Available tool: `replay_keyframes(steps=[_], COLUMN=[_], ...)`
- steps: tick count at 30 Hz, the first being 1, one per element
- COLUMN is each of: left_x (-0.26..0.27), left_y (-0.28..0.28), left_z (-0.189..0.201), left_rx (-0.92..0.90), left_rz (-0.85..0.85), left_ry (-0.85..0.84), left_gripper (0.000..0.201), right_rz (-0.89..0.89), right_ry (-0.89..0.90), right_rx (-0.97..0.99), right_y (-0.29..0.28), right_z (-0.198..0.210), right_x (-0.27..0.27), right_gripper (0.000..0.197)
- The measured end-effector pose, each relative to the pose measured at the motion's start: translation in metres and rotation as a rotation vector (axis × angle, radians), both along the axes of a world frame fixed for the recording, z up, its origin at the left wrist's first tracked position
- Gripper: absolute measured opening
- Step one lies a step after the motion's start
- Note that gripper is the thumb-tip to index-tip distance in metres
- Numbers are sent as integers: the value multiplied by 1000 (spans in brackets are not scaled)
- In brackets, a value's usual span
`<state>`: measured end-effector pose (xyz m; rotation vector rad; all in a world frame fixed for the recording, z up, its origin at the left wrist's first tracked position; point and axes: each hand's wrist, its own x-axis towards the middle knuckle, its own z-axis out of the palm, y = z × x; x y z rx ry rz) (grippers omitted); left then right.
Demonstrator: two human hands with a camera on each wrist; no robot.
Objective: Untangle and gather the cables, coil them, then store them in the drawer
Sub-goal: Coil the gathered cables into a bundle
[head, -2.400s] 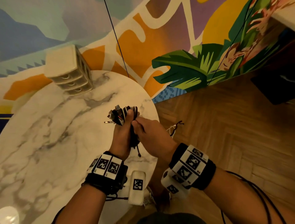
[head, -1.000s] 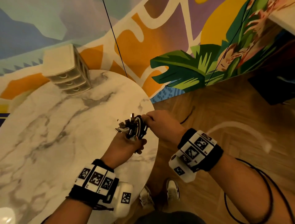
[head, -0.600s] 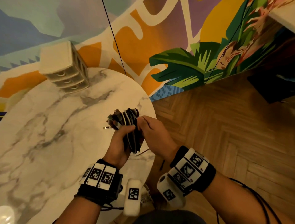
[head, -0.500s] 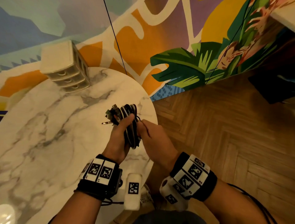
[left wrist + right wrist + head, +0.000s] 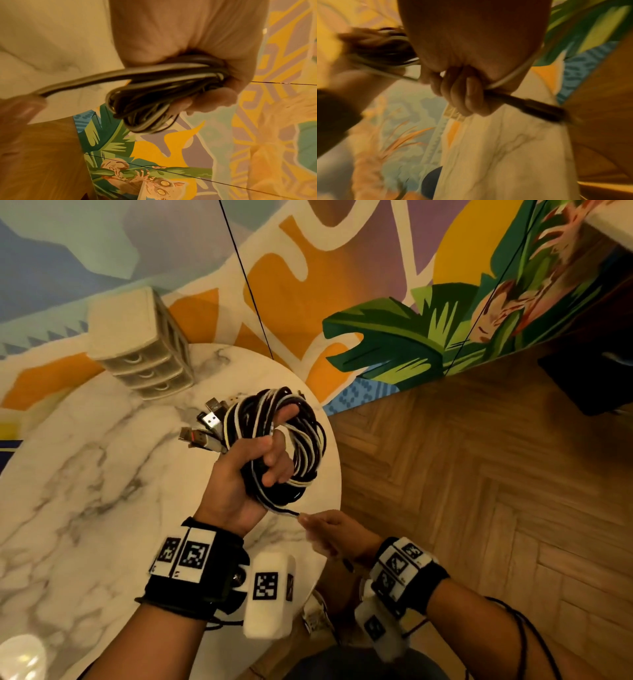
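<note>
Coil of cables [image 5: 274,446] held above the near right edge of the marble table [image 5: 85,474], gripped in the left hand [image 5: 246,470], plugs fanned out to the left. Loose tail pinched, apparently, by the curled right hand [image 5: 329,537] just below; blurred there. Best wound snugly around the bundle, tail end tucked under a loop. Drawer unit [image 5: 144,344] stands far left, drawers closed.
</note>
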<state>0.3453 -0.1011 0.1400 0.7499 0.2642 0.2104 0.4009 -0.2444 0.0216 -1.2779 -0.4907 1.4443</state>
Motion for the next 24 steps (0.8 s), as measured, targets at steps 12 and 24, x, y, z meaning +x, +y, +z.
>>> replay_keyframes(steps=[12,24], left_x=[-28,-20], left_y=[-11,-20], left_z=[-8,-15], left_rx=[301,696], left_rz=[-168,27], left_ry=[217,481], left_gripper=[54,25], right_rz=[97,-206], right_ry=[-330,-289], right_rx=[-286,-190], right_y=[22,33], right_z=[40,87], right_x=[91,44], right_gripper=[31,33])
